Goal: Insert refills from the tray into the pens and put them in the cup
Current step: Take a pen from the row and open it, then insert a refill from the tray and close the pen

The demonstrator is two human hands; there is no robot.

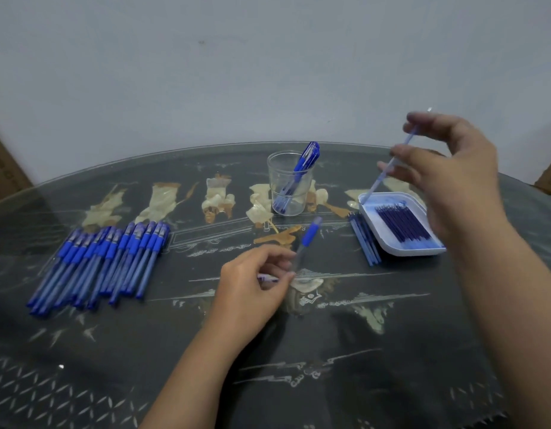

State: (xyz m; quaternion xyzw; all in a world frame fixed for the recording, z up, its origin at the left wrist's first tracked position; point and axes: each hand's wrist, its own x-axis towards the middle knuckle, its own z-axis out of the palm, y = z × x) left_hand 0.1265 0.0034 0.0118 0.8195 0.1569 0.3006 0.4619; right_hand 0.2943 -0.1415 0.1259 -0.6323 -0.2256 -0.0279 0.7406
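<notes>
Pens (104, 261) without refills, as we judge them, lie in a wide row on the near left of our dark, glass-topped worktop (330, 351). On the right sits the white tray (410, 251), with the dark refills (402, 222) packed side by side in it and a few loose blue barrels (365, 239) just beside its left edge. The clear cup (275, 181) stands at far centre, holding a few finished pens (302, 168) that lean on its right rim.

Our right hand (454, 168) is raised above the tray. Its fingers (404, 151) are loosely curled and pinch one refill (382, 174) along its upper half, so it slants down with its lower end over the tray's far left corner. Our left hand (252, 283) is low at centre. Its fingers (275, 258) are closed round the near end of a single pen (308, 238), whose blue rubber grip points far and right, toward the cup. The blur hides which end of that pen is open.

We judge the refill light, thin and springy. Pushed from its far end it would likely bow, so we would shift our hold closer to the end that enters the pen and keep off the writing tip. The pen's barrel looks stiff, smooth plastic that could twist in our hold. The rubber sleeve looks the surer place to hold it.
</notes>
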